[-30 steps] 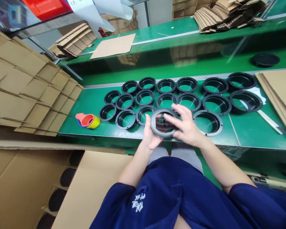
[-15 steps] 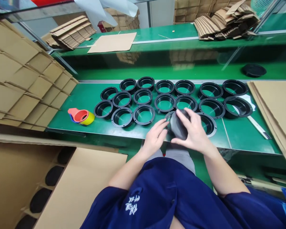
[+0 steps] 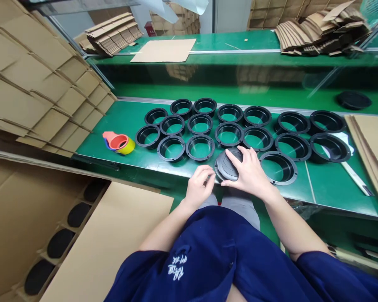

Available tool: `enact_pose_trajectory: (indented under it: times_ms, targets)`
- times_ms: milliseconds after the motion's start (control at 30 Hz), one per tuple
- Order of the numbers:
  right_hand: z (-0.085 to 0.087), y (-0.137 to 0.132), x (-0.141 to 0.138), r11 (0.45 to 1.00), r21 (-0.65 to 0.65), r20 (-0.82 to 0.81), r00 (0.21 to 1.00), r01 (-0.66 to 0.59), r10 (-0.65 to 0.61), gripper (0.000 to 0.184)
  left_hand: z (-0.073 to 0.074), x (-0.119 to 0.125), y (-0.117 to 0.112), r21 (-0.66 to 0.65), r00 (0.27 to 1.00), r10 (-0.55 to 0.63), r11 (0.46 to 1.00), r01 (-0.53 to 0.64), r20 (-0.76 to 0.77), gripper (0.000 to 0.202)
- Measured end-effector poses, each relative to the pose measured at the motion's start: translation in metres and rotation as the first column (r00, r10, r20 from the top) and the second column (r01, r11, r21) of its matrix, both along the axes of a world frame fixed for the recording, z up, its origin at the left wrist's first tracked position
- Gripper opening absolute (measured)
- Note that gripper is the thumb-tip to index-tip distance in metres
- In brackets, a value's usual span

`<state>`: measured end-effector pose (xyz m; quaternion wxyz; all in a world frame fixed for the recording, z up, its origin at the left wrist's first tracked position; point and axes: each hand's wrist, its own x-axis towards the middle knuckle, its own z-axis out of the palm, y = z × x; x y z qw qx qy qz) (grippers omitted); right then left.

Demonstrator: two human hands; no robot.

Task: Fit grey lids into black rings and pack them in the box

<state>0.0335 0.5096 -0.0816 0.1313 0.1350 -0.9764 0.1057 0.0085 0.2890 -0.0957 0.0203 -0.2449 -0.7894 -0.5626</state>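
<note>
My right hand [image 3: 250, 172] grips a black round lid [image 3: 229, 164] with thumb and fingers spread across it. The lid lies nearly flat over a black flanged ring [image 3: 219, 173] at the table's front edge, covering most of it. Just left of that ring is my left hand [image 3: 200, 184], its fingers curled and thumb close to the fingertips. Whether anything small is pinched there cannot be made out. To the right of my right hand stands another flanged ring [image 3: 279, 167], open through the middle. A further ring [image 3: 200, 147] sits up and left of the lid.
Several more black rings [image 3: 229, 133] stand in rows on the green table [image 3: 126, 163]. Tape rolls [image 3: 119, 142] lie left, a white-handled tool [image 3: 357, 178] right. Cardboard sheets [image 3: 373, 147] and a box of black discs [image 3: 61, 243] flank me. A black disc [image 3: 353, 100] rests behind.
The lid has gone from tilted to nearly flat over the ring. My left hand has drawn back from it with its fingers curled in. The view has shifted slightly.
</note>
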Motion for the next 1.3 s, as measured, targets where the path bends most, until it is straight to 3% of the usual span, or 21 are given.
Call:
enact_pose_trajectory:
  times_ms: [133,233,300,400,500,567,633,700,767,833,1000,1167,1233,1300]
  targets:
    - [-0.006,-0.006,-0.003,0.997,0.068,0.022,0.999,-0.035,0.034,0.124,0.001,-0.003,-0.002,0.065,0.991,0.127,0.99,-0.124,-0.046,0.014]
    - [-0.012,-0.01,-0.001,0.997,0.07,0.057,0.998,-0.041,0.037,0.117,0.003,-0.007,0.002,0.063,0.988,0.142,0.988,-0.138,-0.063,0.013]
    - [-0.012,-0.008,0.0,0.998,0.02,0.063,0.997,-0.053,0.051,0.108,0.012,-0.012,0.007,0.064,0.993,0.113,0.992,-0.11,-0.04,0.018]
    - [-0.001,0.007,0.002,0.983,-0.186,-0.064,0.998,-0.01,-0.002,0.088,0.039,-0.024,0.019,0.098,0.997,0.023,0.995,-0.015,-0.076,0.034]
    - [0.019,0.028,0.01,0.868,-0.479,-0.287,0.912,0.127,-0.292,0.069,0.058,-0.035,0.041,0.092,0.979,-0.116,0.987,0.132,-0.166,0.064]
    - [0.029,0.038,0.017,0.779,-0.605,-0.329,0.838,0.167,-0.435,0.063,0.053,-0.037,0.058,0.005,0.945,-0.302,0.952,0.305,-0.124,0.083]
    - [0.032,0.041,0.025,0.733,-0.664,-0.319,0.83,0.15,-0.458,0.06,0.038,-0.037,0.073,-0.116,0.883,-0.468,0.879,0.463,-0.023,0.089]
    - [0.03,0.041,0.032,0.706,-0.7,-0.32,0.84,0.102,-0.438,0.056,0.023,-0.037,0.08,-0.258,0.839,-0.544,0.808,0.53,0.022,0.086]
    - [0.027,0.039,0.038,0.676,-0.735,-0.325,0.841,0.063,-0.432,0.052,0.017,-0.038,0.078,-0.403,0.826,-0.563,0.758,0.513,-0.008,0.085]
    - [0.025,0.038,0.044,0.656,-0.754,-0.338,0.838,0.033,-0.43,0.047,0.021,-0.04,0.071,-0.526,0.83,-0.556,0.716,0.459,-0.033,0.091]
    - [0.023,0.035,0.05,0.687,-0.727,-0.359,0.837,0.027,-0.413,0.035,0.031,-0.042,0.061,-0.71,0.851,-0.524,0.611,0.349,-0.033,0.098]
    - [0.019,0.029,0.049,0.732,-0.68,-0.369,0.847,0.035,-0.383,0.029,0.03,-0.039,0.073,-0.696,0.851,-0.521,0.634,0.337,-0.062,0.107]
    - [0.019,0.029,0.049,0.732,-0.68,-0.397,0.824,0.031,-0.404,0.027,0.04,-0.042,0.07,-0.609,0.876,-0.48,0.708,0.359,-0.041,0.113]
    - [0.019,0.029,0.049,0.702,-0.71,-0.408,0.784,0.051,-0.469,0.024,0.053,-0.049,0.058,-0.439,0.901,-0.432,0.804,0.401,0.034,0.112]
